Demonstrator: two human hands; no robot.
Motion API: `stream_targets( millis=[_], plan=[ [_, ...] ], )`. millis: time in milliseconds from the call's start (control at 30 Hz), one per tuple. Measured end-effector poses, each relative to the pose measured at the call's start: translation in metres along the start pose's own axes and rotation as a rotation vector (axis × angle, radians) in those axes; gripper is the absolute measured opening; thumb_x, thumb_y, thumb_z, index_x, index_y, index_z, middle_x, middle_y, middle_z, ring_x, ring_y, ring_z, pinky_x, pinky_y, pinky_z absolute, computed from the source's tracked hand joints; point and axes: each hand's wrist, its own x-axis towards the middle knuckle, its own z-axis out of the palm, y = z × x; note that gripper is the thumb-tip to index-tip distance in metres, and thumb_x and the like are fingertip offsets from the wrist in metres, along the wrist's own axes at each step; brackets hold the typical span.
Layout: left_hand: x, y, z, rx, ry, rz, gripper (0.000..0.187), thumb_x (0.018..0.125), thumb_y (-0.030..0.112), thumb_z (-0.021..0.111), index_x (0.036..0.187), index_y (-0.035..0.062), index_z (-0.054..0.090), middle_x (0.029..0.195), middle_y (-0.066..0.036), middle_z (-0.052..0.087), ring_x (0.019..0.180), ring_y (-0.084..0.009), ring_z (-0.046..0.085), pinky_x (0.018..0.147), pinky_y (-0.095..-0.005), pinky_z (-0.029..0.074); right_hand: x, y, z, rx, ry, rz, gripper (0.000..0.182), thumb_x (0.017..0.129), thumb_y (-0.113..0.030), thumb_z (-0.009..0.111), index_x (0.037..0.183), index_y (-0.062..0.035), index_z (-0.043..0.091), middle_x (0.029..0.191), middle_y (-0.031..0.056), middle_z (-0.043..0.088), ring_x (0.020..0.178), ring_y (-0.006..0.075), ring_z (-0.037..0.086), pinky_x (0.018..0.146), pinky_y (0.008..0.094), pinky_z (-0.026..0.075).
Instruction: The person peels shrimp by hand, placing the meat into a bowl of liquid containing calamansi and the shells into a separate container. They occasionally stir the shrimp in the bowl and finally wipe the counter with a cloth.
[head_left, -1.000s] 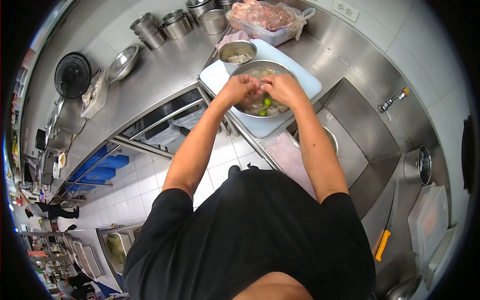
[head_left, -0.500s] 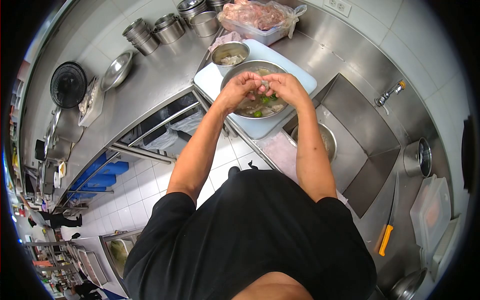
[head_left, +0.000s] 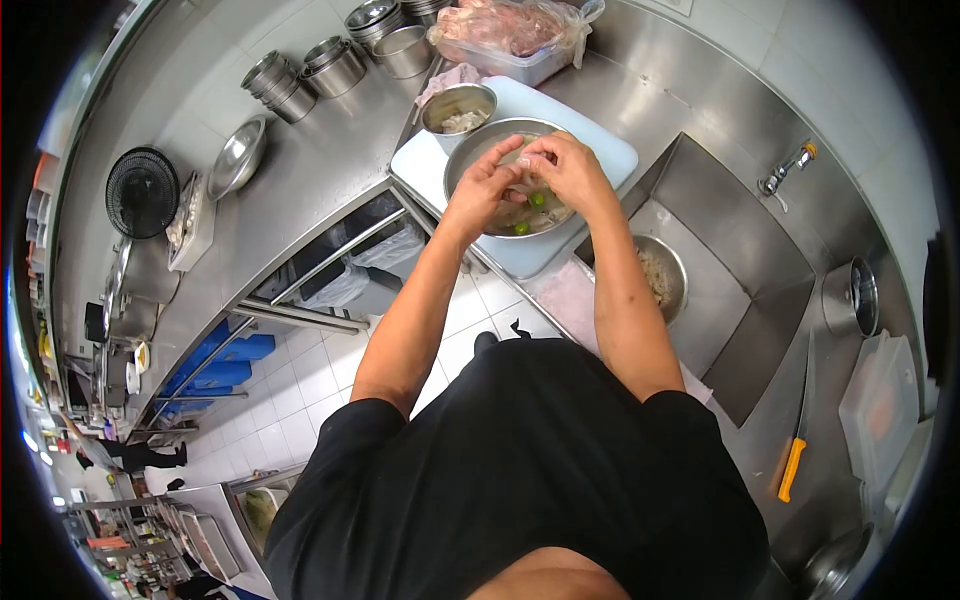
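Note:
A wide metal bowl (head_left: 450,172) of cloudy liquid stands on the pale cutting board (head_left: 605,155). Green round pieces, perhaps lime (head_left: 537,200), float in it beside pale bits. Over the bowl, my left hand (head_left: 482,190) has its fingers stretched and apart. My right hand (head_left: 568,170) is closed in a pinch close to the left fingertips, on a small pale piece (head_left: 527,168) whose kind I cannot make out. Just behind the bowl, a smaller metal pot (head_left: 457,92) contains whitish pieces.
A bag of raw meat (head_left: 505,35) sits in a plastic tub at the back. The sink (head_left: 720,270) on the right has a metal bowl (head_left: 680,290) in it. Further right lies an orange-handled knife (head_left: 793,470). Stacked metal pots (head_left: 335,72) stand at the left.
My hands were together, both pinching over the bowl. Now the left fingers have opened and spread, while the right stays pinched. The whole view has shifted slightly.

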Motion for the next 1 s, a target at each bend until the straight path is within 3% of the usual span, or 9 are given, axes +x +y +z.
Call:
stream_targets(
  millis=[167, 267, 367, 467, 567, 733, 833, 933, 1000],
  plan=[
    [-0.001, 0.005, 0.000, 0.207, -0.025, -0.025, 0.040, 0.094, 0.020, 0.062, 0.130, 0.0027, 0.056, 0.110, 0.000, 0.066, 0.092, -0.0093, 0.062, 0.075, -0.0246, 0.048, 0.002, -0.005, -0.005, -0.194, -0.015, -0.004, 0.022, 0.090, -0.023, 0.064, 0.092, -0.0003, 0.064, 0.086, 0.0147, 0.065, 0.079, 0.0329, 0.061, 0.071, 0.0385, 0.048],
    [0.001, 0.008, -0.003, 0.303, 0.025, -0.048, 0.034, 0.093, 0.022, 0.064, 0.122, 0.0047, 0.060, 0.104, 0.001, 0.067, 0.089, -0.0087, 0.062, 0.073, -0.0237, 0.047, 0.000, 0.002, -0.001, -0.054, -0.029, 0.058, 0.024, 0.091, -0.024, 0.059, 0.089, -0.0014, 0.066, 0.085, 0.0189, 0.067, 0.081, 0.0368, 0.063, 0.073, 0.0434, 0.049],
    [0.003, 0.007, -0.008, 0.239, 0.109, -0.047, 0.026, 0.092, 0.024, 0.067, 0.111, 0.0076, 0.063, 0.097, 0.002, 0.067, 0.086, -0.0074, 0.061, 0.070, -0.0226, 0.045, -0.004, -0.007, -0.004, 0.203, -0.048, 0.270, 0.026, 0.094, -0.025, 0.061, 0.094, 0.0010, 0.062, 0.073, 0.0111, 0.060, 0.067, 0.0205, 0.057, 0.065, 0.0357, 0.046],
    [0.004, 0.013, -0.006, 0.172, 0.156, -0.017, 0.020, 0.091, 0.024, 0.068, 0.104, 0.0098, 0.064, 0.092, 0.004, 0.065, 0.081, -0.0063, 0.059, 0.068, -0.0227, 0.043, -0.003, 0.008, 0.000, 0.160, -0.089, 0.133, 0.025, 0.094, -0.025, 0.060, 0.093, 0.0000, 0.063, 0.070, 0.0083, 0.056, 0.063, 0.0147, 0.050, 0.061, 0.0331, 0.044],
    [0.005, 0.020, -0.004, 0.151, 0.137, -0.042, 0.018, 0.091, 0.024, 0.067, 0.102, 0.0111, 0.065, 0.089, 0.005, 0.064, 0.078, -0.0059, 0.058, 0.066, -0.0237, 0.043, -0.004, 0.002, -0.002, 0.070, -0.187, 0.088, 0.024, 0.094, -0.024, 0.059, 0.091, -0.0011, 0.063, 0.068, 0.0065, 0.054, 0.062, 0.0148, 0.046, 0.060, 0.0318, 0.042],
    [0.012, 0.028, -0.001, 0.059, 0.107, -0.098, 0.016, 0.091, 0.025, 0.068, 0.100, 0.0130, 0.066, 0.088, 0.005, 0.063, 0.076, -0.0061, 0.057, 0.065, -0.0245, 0.043, -0.004, 0.002, -0.001, 0.076, -0.086, 0.015, 0.022, 0.092, -0.022, 0.059, 0.088, -0.0012, 0.062, 0.067, 0.0059, 0.053, 0.063, 0.0144, 0.047, 0.059, 0.0317, 0.041],
    [0.028, 0.027, -0.010, 0.051, 0.223, -0.057, 0.020, 0.090, 0.026, 0.068, 0.104, 0.0108, 0.066, 0.088, 0.005, 0.064, 0.077, -0.0066, 0.057, 0.065, -0.0245, 0.043, -0.010, -0.003, -0.006, 0.090, -0.017, 0.067, 0.020, 0.091, -0.022, 0.061, 0.087, -0.0024, 0.062, 0.067, 0.0041, 0.054, 0.063, 0.0128, 0.047, 0.058, 0.0304, 0.042],
    [0.050, 0.037, -0.031, 0.332, 0.263, 0.060, 0.025, 0.090, 0.026, 0.069, 0.108, 0.0092, 0.067, 0.090, 0.004, 0.066, 0.076, -0.0068, 0.058, 0.063, -0.0239, 0.043, -0.021, -0.002, -0.031, 0.130, 0.064, 0.135, 0.023, 0.090, -0.026, 0.061, 0.089, -0.0024, 0.062, 0.072, 0.0105, 0.059, 0.064, 0.0193, 0.053, 0.063, 0.0336, 0.046],
    [0.064, 0.042, -0.050, 0.512, 0.299, 0.078, 0.036, 0.089, 0.027, 0.069, 0.117, 0.0046, 0.066, 0.102, -0.002, 0.070, 0.084, -0.0123, 0.063, 0.067, -0.0258, 0.048, -0.034, 0.010, -0.053, 0.099, 0.102, 0.207, 0.025, 0.090, -0.027, 0.062, 0.091, -0.0023, 0.063, 0.075, 0.0127, 0.063, 0.065, 0.0214, 0.056, 0.065, 0.0347, 0.048]
  ],
)
